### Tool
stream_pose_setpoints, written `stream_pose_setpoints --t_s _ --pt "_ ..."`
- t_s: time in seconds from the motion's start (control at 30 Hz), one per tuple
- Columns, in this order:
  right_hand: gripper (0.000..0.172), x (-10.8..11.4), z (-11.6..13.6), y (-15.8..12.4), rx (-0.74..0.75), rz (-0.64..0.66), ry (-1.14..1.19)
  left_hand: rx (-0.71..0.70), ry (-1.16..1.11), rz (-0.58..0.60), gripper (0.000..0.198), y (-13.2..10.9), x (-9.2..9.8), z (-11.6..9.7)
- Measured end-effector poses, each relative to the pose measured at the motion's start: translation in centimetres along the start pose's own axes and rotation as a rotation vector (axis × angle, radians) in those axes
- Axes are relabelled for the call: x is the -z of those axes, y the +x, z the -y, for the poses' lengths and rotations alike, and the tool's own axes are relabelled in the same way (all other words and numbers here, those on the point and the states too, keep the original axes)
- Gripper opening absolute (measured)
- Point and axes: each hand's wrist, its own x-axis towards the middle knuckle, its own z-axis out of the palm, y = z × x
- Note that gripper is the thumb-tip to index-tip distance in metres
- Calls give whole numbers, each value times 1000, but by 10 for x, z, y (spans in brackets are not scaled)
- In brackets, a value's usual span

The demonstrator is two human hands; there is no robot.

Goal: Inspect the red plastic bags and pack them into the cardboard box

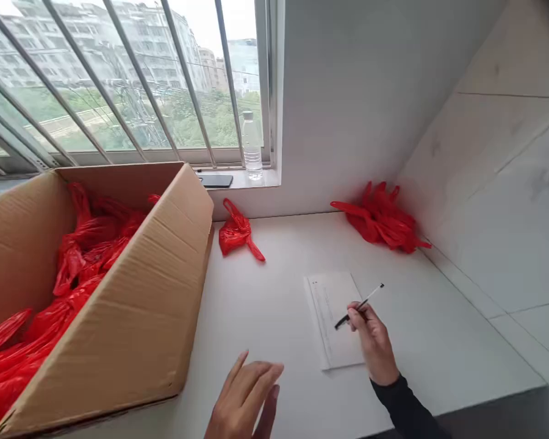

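Observation:
My right hand (370, 338) pinches a pen (370, 295) with a clear barrel and dark ends, held slantwise above the notebook. The white notebook (336, 305) lies open-faced on the table, with small lines of writing down its left side; my hand covers part of its right edge. Over the near part of the table, left of the notebook, my left hand (249, 396) has its fingers apart and holds nothing. A tied red plastic bag (235, 230) rests near the wall, beyond both hands.
A large cardboard box (132, 311) full of red plastic bags (91, 250) stands at the left. More red bags (382, 218) lie in the back right corner of the white table (265, 311). On the windowsill are a clear bottle (251, 146) and a dark phone (216, 181).

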Motion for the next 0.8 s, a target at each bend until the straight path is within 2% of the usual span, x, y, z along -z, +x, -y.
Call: stream_pose_setpoints --t_s 0.1,0.13,0.17,0.23,0.27,0.3,0.4,0.53,0.57,0.67,0.73,0.8 --pt "31 -5 19 -30 -57 370 116 122 -56 106 54 6 -43 -11" --pt "31 -7 23 -38 -77 457 149 134 -101 131 55 7 -55 -15" --pt "33 -8 26 -45 -91 520 176 135 -159 151 50 8 -65 -20" --pt "37 -10 29 -54 -95 557 202 121 -268 190 25 7 -81 -28" --pt "39 -11 29 -56 -89 556 192 112 -300 204 14 6 -87 -31" --pt "40 -10 28 -57 -80 556 174 104 -317 214 12 5 -92 -33" --pt "41 0 20 -48 -93 514 183 128 -323 224 18 -3 -99 -36" --pt "39 27 4 -16 -132 153 307 205 -329 247 24 -11 -96 -33" --pt "39 34 1 -8 -122 99 295 196 -336 248 23 -10 -96 -32" --pt "32 47 -7 12 -97 110 135 98 -333 225 13 -2 -100 -30" --pt "23 47 -10 19 -75 120 -12 21 -276 195 7 6 -111 -30" --pt "15 41 -13 24 -17 115 -138 -40 -199 167 11 12 -125 -29"
